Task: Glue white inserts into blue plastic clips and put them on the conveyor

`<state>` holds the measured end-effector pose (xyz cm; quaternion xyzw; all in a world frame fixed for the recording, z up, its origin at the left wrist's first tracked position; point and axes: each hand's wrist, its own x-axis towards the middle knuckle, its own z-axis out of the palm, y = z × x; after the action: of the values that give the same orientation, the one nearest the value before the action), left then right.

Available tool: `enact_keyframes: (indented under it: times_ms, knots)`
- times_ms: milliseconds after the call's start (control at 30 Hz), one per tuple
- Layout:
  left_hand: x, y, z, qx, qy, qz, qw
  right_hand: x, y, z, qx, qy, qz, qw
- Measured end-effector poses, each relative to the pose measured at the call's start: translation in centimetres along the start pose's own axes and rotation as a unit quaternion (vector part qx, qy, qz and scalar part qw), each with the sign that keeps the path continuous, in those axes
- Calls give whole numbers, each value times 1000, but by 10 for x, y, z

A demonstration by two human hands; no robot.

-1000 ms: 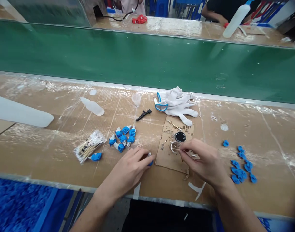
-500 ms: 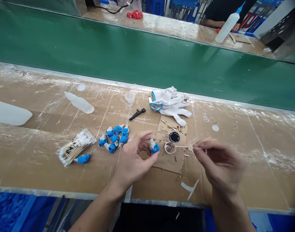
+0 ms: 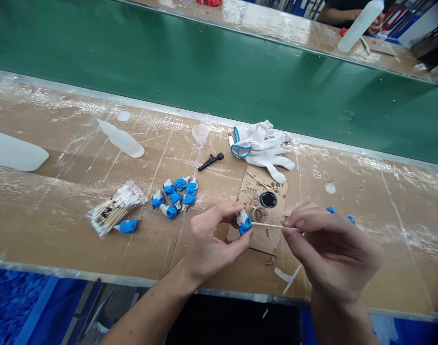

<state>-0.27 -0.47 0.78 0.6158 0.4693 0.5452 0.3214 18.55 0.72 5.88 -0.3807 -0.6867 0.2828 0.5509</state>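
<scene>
Between the thumb and fingers of my left hand (image 3: 217,239) is a small blue and grey plastic part (image 3: 244,222). My right hand (image 3: 330,244) pinches a thin wooden cotton swab (image 3: 271,225), its far end at the blue side of the part. Just behind the swab stands a clear small cup (image 3: 261,215), beside a cup of dark liquid (image 3: 268,199). Both cups are on a stained cardboard piece (image 3: 247,191), where another swab (image 3: 258,180) lies. More blue and grey parts (image 3: 174,198) sit in a cluster left of my left hand.
A bag of swabs (image 3: 116,209) lies at the left, a blue part (image 3: 128,226) against it. White gloves (image 3: 263,146), a black part (image 3: 210,162) and translucent plastic pieces (image 3: 121,139) lie farther back. Beyond the green strip (image 3: 204,72) are a bottle (image 3: 360,26) and another person's hands.
The swab has gone from the clear cup to the blue part. My hands have come closer together. The whole view has shifted, and two small blue bits now show beyond my right hand.
</scene>
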Motion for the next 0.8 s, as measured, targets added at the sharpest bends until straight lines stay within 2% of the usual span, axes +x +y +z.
enact_keyframes:
  times_ms: [267, 467, 500, 567, 633, 700, 767, 800]
  knots:
    - [0, 0, 1, -9, 5, 9, 1000, -2, 1, 4, 8, -50, 15, 999]
    - [-4, -4, -1, -40, 7, -1, 999, 1, 5, -23, -34, 38, -5, 999]
    - [-5, -5, -2, -47, 10, -6, 999, 0, 9, -27, -57, 21, 6, 998]
    - [-5, -7, -3, -64, 9, -18, 998, -4, 18, -32, -112, -61, 28, 991]
    - [-5, -7, -4, -88, 3, -41, 995, -9, 25, -30, -166, -156, 37, 973]
    - [-3, -6, -6, -121, -4, -75, 990, -15, 27, -30, -193, -208, 38, 958]
    - [-3, -5, -9, -154, -11, -114, 982, -21, 28, -42, -189, -187, 52, 963]
    - [-3, -5, -11, -170, -17, -129, 977, -26, 28, -54, -186, -143, 62, 970]
